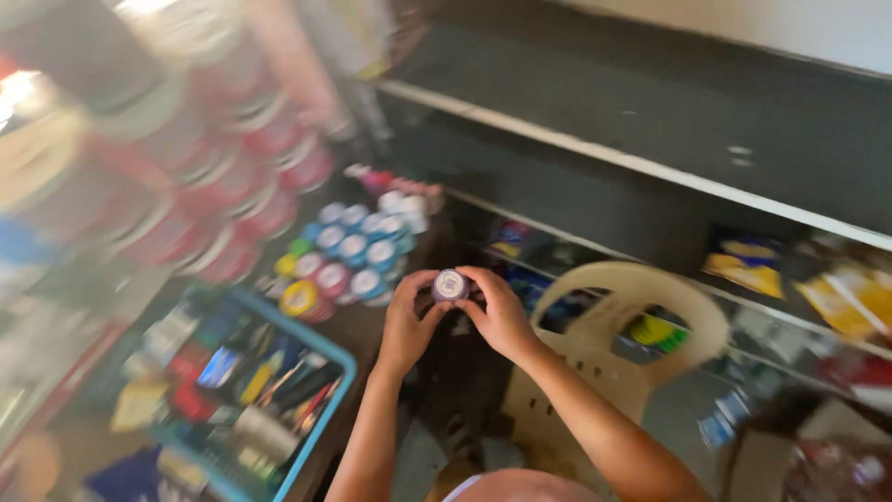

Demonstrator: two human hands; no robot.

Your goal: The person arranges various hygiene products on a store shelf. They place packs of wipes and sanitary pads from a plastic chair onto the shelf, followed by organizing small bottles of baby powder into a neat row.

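At the centre of the frame, the left hand (406, 321) and right hand (499, 314) together hold a small round purple-lidded jar (451, 285), fingers pinching its sides. Just to the upper left sit rows of similar jars (358, 246). A blue basket (321, 437) of small goods fills the lower left, and a beige plastic chair (618, 344) stands to the right.

glossy plastic jar (451, 284); smooth beige plastic chair (641, 307).

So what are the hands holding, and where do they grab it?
Both hold one small round jar with a pale lid. The left hand and right hand pinch its sides with their fingertips, lid facing up.
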